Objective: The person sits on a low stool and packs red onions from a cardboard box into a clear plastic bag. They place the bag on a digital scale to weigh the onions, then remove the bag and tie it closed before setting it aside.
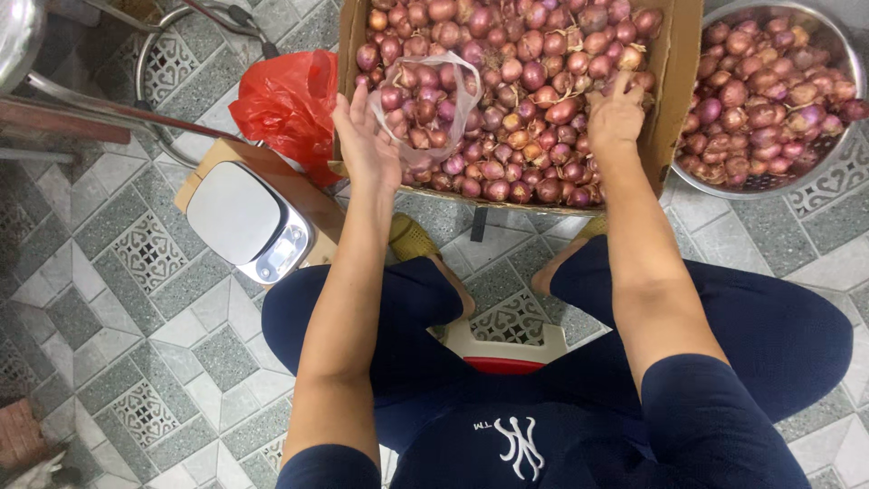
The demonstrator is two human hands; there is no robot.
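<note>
A cardboard box point(681, 54) full of small red-purple shallots point(534, 54) stands in front of me on the floor. My left hand point(366, 140) holds a clear plastic bag point(433, 101) open at the box's left side; the bag has several shallots in it and rests on the pile. My right hand point(615, 116) reaches into the box at its right part, fingers down among the shallots. Whether it has one in its grasp I cannot tell.
A metal colander bowl point(819, 172) with more shallots stands to the right of the box. A digital kitchen scale point(244, 219) sits on a small cardboard box at the left, a red plastic bag point(290, 104) behind it. I sit on a low stool point(503, 351) on tiled floor.
</note>
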